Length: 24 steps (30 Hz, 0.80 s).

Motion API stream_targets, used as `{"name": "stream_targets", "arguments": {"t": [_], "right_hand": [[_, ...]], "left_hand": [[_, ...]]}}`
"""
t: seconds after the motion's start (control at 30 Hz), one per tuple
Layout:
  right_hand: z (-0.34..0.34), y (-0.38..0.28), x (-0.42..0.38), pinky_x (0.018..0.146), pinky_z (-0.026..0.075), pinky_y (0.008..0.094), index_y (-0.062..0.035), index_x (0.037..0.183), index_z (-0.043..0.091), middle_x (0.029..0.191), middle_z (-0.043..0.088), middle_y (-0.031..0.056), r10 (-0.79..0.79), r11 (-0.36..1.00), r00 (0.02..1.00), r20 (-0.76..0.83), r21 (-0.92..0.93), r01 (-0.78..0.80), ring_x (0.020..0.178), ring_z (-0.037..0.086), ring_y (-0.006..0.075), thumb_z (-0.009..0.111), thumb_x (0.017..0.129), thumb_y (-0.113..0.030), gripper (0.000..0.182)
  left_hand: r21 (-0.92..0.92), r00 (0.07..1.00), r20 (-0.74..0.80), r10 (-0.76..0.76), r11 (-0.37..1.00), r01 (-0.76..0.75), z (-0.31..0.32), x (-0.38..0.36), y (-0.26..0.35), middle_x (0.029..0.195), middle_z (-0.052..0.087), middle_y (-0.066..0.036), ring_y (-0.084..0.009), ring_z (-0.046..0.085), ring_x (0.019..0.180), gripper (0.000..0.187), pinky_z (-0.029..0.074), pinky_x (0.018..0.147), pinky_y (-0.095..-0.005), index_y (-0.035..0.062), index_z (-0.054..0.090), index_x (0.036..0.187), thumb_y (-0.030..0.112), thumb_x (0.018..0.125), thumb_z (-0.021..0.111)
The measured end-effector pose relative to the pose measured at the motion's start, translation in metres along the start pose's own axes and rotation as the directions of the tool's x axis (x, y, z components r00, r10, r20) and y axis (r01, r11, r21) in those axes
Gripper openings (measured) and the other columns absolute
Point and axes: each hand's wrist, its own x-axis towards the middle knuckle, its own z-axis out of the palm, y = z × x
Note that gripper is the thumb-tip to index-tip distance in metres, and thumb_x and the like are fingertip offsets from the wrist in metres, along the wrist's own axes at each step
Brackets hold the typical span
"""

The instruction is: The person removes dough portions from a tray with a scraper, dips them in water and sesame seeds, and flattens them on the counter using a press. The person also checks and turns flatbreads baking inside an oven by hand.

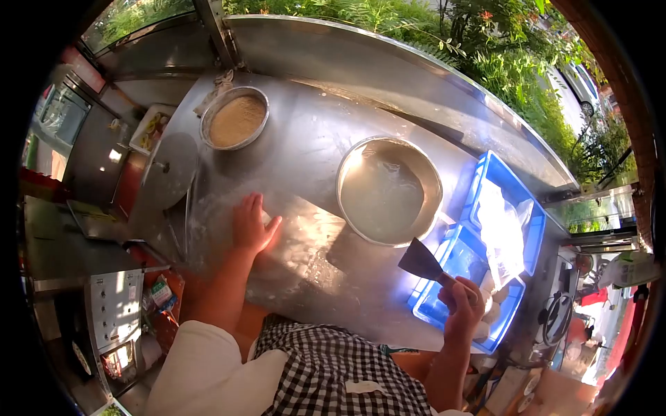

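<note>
Scraper point(421, 261) gripped by the handle in the right hand point(463, 305), a person in a black-and-white checked apron point(333, 367) works at a metal table point(277, 291). Its blade is raised near the inner edge of a blue bin point(423, 311) holding pale round pieces point(491, 312). The left hand point(253, 225) rests on the tabletop, fingers extended, thumb apart; whether anything lies beneath cannot be told. Farther off sit a metal basin point(431, 182) of cloudy liquid and a bowl point(236, 93) of brown powder, with greenery point(513, 76) outside.
</note>
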Motion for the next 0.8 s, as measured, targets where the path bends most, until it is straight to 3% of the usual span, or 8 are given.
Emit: {"name": "stream_targets", "arguments": {"t": [0.13,0.27,0.37,0.47,0.5,0.6,0.7,0.8], "right_hand": [[0.050,0.012,-0.022,0.076,0.067,0.0350,0.0054,0.121,0.072,0.100,0.077,0.0164,0.040,0.999,0.998,0.045,-0.029,-0.039,0.080,0.078,0.0240,0.078,0.098,-0.012,0.029],[0.110,0.021,-0.033,0.079,0.067,0.0366,0.0062,0.121,0.072,0.100,0.077,0.0164,0.079,0.996,0.990,0.119,-0.041,-0.075,0.081,0.078,0.0240,0.078,0.098,-0.011,0.029],[0.143,0.019,-0.045,0.081,0.066,0.0369,0.0061,0.121,0.072,0.101,0.078,0.0168,0.064,0.998,0.981,0.184,-0.014,-0.063,0.084,0.078,0.0235,0.078,0.098,-0.010,0.029],[0.160,0.015,-0.060,0.080,0.066,0.0370,0.0050,0.122,0.072,0.101,0.078,0.0158,0.048,0.999,0.979,0.196,-0.026,-0.043,0.085,0.078,0.0231,0.080,0.097,-0.010,0.029],[0.161,0.018,-0.063,0.081,0.067,0.0372,0.0045,0.121,0.072,0.101,0.078,0.0154,0.043,0.999,0.979,0.199,-0.016,-0.041,0.085,0.078,0.0231,0.080,0.097,-0.010,0.029],[0.167,0.027,-0.074,0.081,0.067,0.0371,0.0044,0.120,0.073,0.100,0.078,0.0153,0.069,0.997,0.990,0.127,-0.041,-0.065,0.084,0.077,0.0229,0.080,0.097,-0.010,0.028],[0.178,0.038,-0.077,0.079,0.067,0.0364,0.0054,0.121,0.071,0.102,0.076,0.0155,0.063,0.998,0.990,0.126,-0.036,-0.058,0.084,0.077,0.0240,0.078,0.099,-0.012,0.029],[0.184,0.050,-0.097,0.078,0.067,0.0358,0.0062,0.123,0.070,0.102,0.075,0.0162,0.109,0.993,0.989,0.101,-0.055,-0.104,0.083,0.077,0.0249,0.075,0.100,-0.014,0.031]], "left_hand": [[0.028,0.988,0.135,-0.073,0.997,0.070,-0.005,-0.004,-0.005,0.163,0.046,-0.023,-0.0433,0.040,0.154,0.081,0.027,0.128,-0.0616,-0.0008,0.043,0.159,0.045,0.098,0.072],[0.015,0.985,0.173,-0.025,1.000,0.022,-0.006,0.009,-0.020,0.167,0.040,-0.026,-0.0442,0.036,0.156,0.085,0.024,0.129,-0.0618,-0.0024,0.037,0.162,0.048,0.100,0.067],[-0.009,0.959,0.285,-0.009,1.000,0.012,-0.017,0.025,-0.025,0.169,0.037,-0.027,-0.0457,0.034,0.157,0.087,0.023,0.129,-0.0636,-0.0027,0.035,0.163,0.050,0.101,0.067],[-0.067,0.974,0.205,0.097,0.994,-0.086,-0.016,0.020,-0.032,0.169,0.036,-0.027,-0.0465,0.034,0.157,0.089,0.022,0.128,-0.0654,-0.0018,0.035,0.164,0.052,0.100,0.067],[-0.047,0.967,0.149,0.209,0.978,-0.204,-0.026,0.014,-0.032,0.171,0.035,-0.025,-0.0458,0.034,0.157,0.085,0.023,0.128,-0.0653,0.0023,0.037,0.164,0.053,0.102,0.065],[-0.099,0.909,0.330,0.256,0.967,-0.237,-0.037,0.019,-0.032,0.171,0.035,-0.022,-0.0452,0.034,0.157,0.079,0.024,0.126,-0.0667,0.0078,0.040,0.164,0.051,0.103,0.064],[-0.116,0.879,0.282,0.384,0.923,-0.366,-0.034,0.022,-0.035,0.171,0.039,-0.015,-0.0417,0.035,0.157,0.074,0.024,0.124,-0.0706,0.0134,0.044,0.164,0.049,0.102,0.065],[-0.178,0.823,0.332,0.460,0.888,-0.425,-0.036,-0.001,-0.026,0.172,0.038,-0.010,-0.0382,0.034,0.158,0.072,0.023,0.125,-0.0714,0.0187,0.045,0.164,0.051,0.102,0.064]]}}
